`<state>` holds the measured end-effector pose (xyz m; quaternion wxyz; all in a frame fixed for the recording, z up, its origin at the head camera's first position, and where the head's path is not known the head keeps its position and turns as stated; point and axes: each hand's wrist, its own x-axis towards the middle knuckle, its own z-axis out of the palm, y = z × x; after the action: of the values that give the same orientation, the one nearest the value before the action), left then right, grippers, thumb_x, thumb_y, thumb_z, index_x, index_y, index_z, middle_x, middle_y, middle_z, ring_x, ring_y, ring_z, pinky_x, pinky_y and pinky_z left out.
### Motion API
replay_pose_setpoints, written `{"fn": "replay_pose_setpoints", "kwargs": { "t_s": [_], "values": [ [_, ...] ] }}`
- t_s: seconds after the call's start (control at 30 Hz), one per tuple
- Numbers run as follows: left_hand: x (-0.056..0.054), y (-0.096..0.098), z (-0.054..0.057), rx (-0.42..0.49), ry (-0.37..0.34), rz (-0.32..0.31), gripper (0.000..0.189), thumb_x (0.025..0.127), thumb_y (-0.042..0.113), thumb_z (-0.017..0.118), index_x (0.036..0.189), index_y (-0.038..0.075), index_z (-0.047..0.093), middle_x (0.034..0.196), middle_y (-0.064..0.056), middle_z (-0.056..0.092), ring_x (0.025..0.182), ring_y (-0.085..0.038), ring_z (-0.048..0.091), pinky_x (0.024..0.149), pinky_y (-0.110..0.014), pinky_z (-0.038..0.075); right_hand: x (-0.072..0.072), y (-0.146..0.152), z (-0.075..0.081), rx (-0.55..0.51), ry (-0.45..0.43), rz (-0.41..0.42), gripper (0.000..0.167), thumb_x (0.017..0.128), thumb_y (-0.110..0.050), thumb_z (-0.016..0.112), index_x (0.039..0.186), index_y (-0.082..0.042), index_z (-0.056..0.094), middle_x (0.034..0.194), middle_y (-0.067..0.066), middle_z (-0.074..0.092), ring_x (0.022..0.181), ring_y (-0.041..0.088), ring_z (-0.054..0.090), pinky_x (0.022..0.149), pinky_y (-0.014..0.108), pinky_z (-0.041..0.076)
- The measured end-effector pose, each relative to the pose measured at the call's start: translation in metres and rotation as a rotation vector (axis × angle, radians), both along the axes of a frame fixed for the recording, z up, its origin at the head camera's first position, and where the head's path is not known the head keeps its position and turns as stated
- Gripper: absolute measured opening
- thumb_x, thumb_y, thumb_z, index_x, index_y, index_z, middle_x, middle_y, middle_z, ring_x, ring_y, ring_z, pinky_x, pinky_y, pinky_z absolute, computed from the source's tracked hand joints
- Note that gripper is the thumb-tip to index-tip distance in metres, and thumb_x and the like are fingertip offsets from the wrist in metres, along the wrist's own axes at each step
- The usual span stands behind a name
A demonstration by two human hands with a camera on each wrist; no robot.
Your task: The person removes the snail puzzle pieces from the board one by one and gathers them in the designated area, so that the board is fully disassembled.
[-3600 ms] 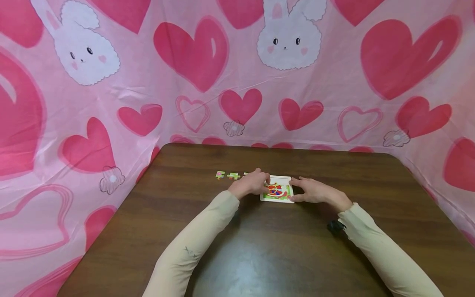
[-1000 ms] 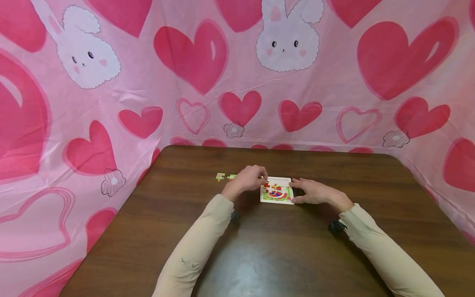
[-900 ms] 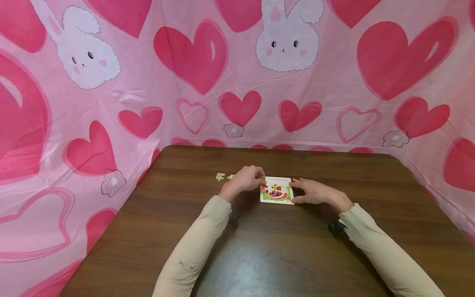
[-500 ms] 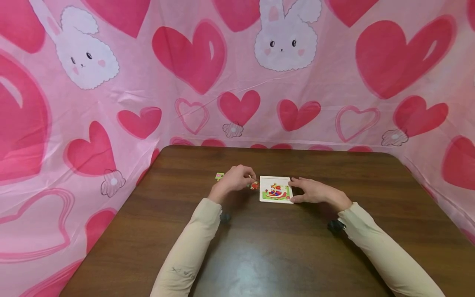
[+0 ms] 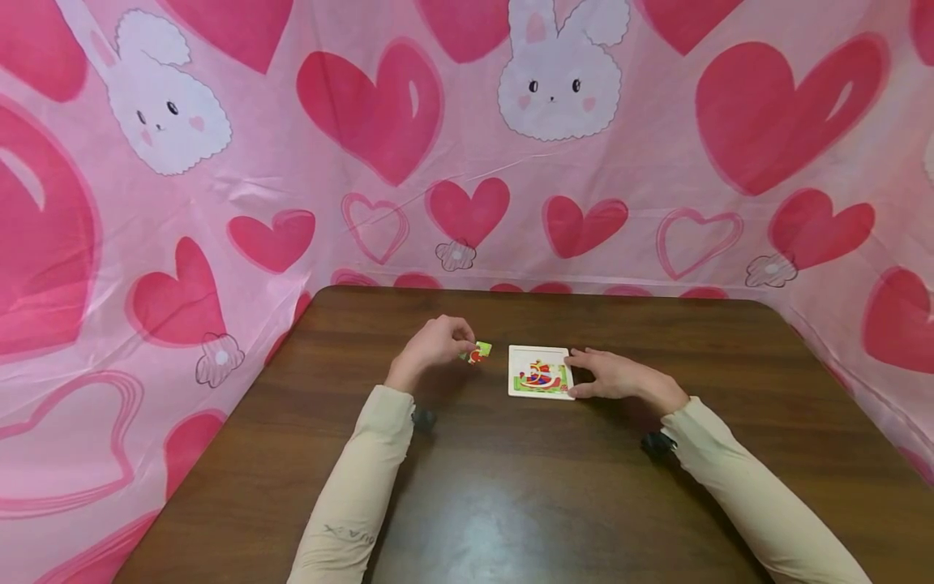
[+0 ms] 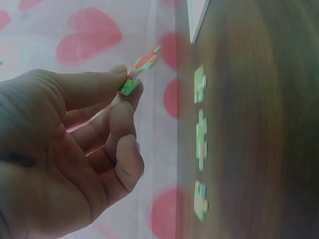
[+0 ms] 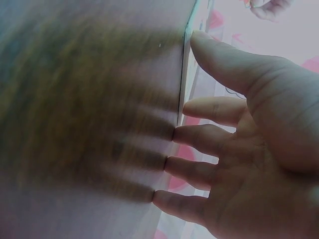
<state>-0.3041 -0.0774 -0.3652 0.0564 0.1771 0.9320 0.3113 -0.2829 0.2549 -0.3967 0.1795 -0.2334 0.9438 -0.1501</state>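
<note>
My left hand (image 5: 434, 342) is raised over the table, left of the puzzle tray (image 5: 536, 357). Its thumb and index finger pinch a small red and green jigsaw piece (image 6: 144, 63); the other fingers curl loosely. The pale, square tray lies flat, with joined pieces forming a colourful picture (image 5: 543, 379) in its lower part and bare white board above. At the tray's right edge rests my right hand (image 5: 614, 375), fingers spread and thumb at the near corner. In the right wrist view its fingertips (image 7: 192, 107) reach the tray's side and the tabletop.
Three loose jigsaw pieces lie in a row in the left wrist view: one nearest the tray (image 6: 200, 84), a middle piece (image 6: 201, 140) and an end piece (image 6: 200, 200). My left hand largely hides them in the head view. Pink heart-print cloth (image 5: 394, 105) hangs behind the brown table (image 5: 511, 487).
My left hand has moved left from over the tray, carrying the red piece off the tray's left side to above the loose pieces. My right hand has stayed at the tray's edge.
</note>
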Motion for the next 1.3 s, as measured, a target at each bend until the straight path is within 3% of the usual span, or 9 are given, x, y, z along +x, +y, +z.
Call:
{"fn": "replay_pose_setpoints", "kwargs": {
  "t_s": [0.23, 0.43, 0.63, 0.93, 1.3],
  "values": [
    [-0.003, -0.024, -0.001, 0.027, -0.01, 0.043, 0.009, 0.092, 0.022, 0.069, 0.096, 0.015, 0.071, 0.092, -0.002, 0.072, 0.081, -0.017, 0.06, 0.076, -0.034, 0.051, -0.001, -0.002, -0.001, 0.005, 0.015, 0.016, 0.073, 0.089, -0.047, 0.068, 0.145, -0.007, 0.046, 0.156, 0.023, 0.033, 0.143, 0.047, 0.028, 0.112, 0.063, 0.027],
    [-0.004, -0.038, 0.001, 0.04, -0.015, 0.067, 0.011, 0.092, 0.024, 0.068, 0.098, 0.016, 0.072, 0.094, -0.003, 0.071, 0.08, -0.018, 0.06, 0.073, -0.033, 0.051, 0.0, -0.002, -0.002, 0.001, 0.005, 0.016, 0.072, 0.089, -0.046, 0.068, 0.145, -0.007, 0.046, 0.156, 0.022, 0.033, 0.144, 0.047, 0.027, 0.113, 0.063, 0.025],
    [-0.007, -0.051, 0.002, 0.008, -0.017, 0.099, 0.012, 0.092, 0.024, 0.068, 0.099, 0.015, 0.072, 0.096, -0.005, 0.071, 0.084, -0.021, 0.06, 0.079, -0.037, 0.051, 0.001, -0.002, -0.001, 0.004, -0.002, 0.007, 0.072, 0.089, -0.045, 0.068, 0.146, -0.007, 0.045, 0.156, 0.022, 0.033, 0.144, 0.047, 0.027, 0.113, 0.064, 0.025],
    [-0.012, -0.069, -0.005, -0.001, -0.088, 0.122, 0.011, 0.091, 0.02, 0.067, 0.096, 0.012, 0.071, 0.091, -0.005, 0.07, 0.084, -0.021, 0.059, 0.077, -0.035, 0.049, 0.001, -0.003, 0.0, 0.007, 0.003, 0.002, 0.073, 0.088, -0.046, 0.069, 0.146, -0.007, 0.045, 0.156, 0.023, 0.033, 0.144, 0.047, 0.026, 0.113, 0.063, 0.025],
    [-0.018, -0.075, -0.023, 0.036, -0.231, 0.148, 0.011, 0.091, 0.018, 0.069, 0.096, 0.008, 0.072, 0.077, -0.003, 0.062, 0.067, -0.016, 0.053, 0.058, -0.027, 0.044, 0.0, -0.001, 0.001, 0.012, 0.001, -0.003, 0.073, 0.089, -0.046, 0.068, 0.146, -0.007, 0.044, 0.157, 0.022, 0.032, 0.144, 0.048, 0.026, 0.112, 0.064, 0.025]
  ]
}}
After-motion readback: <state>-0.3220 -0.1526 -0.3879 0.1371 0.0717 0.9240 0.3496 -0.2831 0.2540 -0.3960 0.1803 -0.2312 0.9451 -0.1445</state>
